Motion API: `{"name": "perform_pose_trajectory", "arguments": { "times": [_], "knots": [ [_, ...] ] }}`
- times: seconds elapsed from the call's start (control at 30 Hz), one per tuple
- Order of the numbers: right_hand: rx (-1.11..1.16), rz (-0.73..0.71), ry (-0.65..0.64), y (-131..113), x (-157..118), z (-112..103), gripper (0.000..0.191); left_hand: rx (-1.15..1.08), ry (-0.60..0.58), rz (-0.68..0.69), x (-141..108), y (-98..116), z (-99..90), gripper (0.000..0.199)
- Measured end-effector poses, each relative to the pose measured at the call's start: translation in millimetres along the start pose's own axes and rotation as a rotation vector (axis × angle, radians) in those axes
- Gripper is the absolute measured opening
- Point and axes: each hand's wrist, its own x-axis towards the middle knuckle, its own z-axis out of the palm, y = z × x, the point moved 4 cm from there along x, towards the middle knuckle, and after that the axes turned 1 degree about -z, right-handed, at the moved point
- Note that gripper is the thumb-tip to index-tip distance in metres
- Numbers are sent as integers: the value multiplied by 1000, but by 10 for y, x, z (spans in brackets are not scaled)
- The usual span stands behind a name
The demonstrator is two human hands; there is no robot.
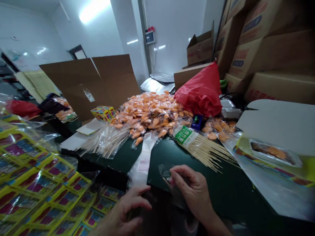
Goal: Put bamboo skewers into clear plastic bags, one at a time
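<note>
My right hand [193,188] is closed in a pinch at the table's front edge. Between its thumb and fingers is a small clear plastic bag [162,170], with something thin and pinkish partly visible in it. My left hand [129,211] is blurred at the lower middle, fingers curled but apart, with nothing seen in them. Just beyond its fingertips lies a white and clear plastic sleeve [144,160], which runs back to a heap of orange pieces in clear wrappers [150,109]. Whether the left fingertips touch the sleeve I cannot tell.
Bundles of thin wooden sticks lie right [201,149] and left [105,142] on the dark green table [159,154]. Yellow printed packs [36,183] fill the lower left. A red bag [200,90], an opened yellow-edged box [275,164] and stacked cartons [278,55] stand right.
</note>
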Motion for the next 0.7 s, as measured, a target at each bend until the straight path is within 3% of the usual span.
{"name": "perform_pose_trajectory", "arguments": {
  "times": [0.1, 0.17, 0.27, 0.4, 0.47, 0.53, 0.6, 0.7],
  "knots": [
    [-21, -14, 8, -36, 7, -18, 17, -304, 135, 1, 355, 206, -93, 19],
    [-27, -11, 16, -37, 3, -42, 17, -379, 162, 44, 532, 315, -99, 17],
    [-30, 9, 36, -7, -5, -99, 15, -375, 33, 151, 611, 433, -79, 13],
    [-30, 28, 100, 27, -1, -208, 12, -607, -154, 122, 470, 377, -26, 44],
    [-15, 27, 134, 25, 7, -242, 9, -456, -205, 87, 377, 301, 53, 44],
    [6, 32, 132, 21, 14, -234, 8, -186, -211, 34, 297, 233, 101, 26],
    [16, 40, 102, 19, 14, -193, 9, 4, -146, 16, 234, 238, 41, 15],
    [7, 28, 80, 9, 5, -139, 12, 79, -54, 80, 185, 376, -154, 12]
  ]
}}
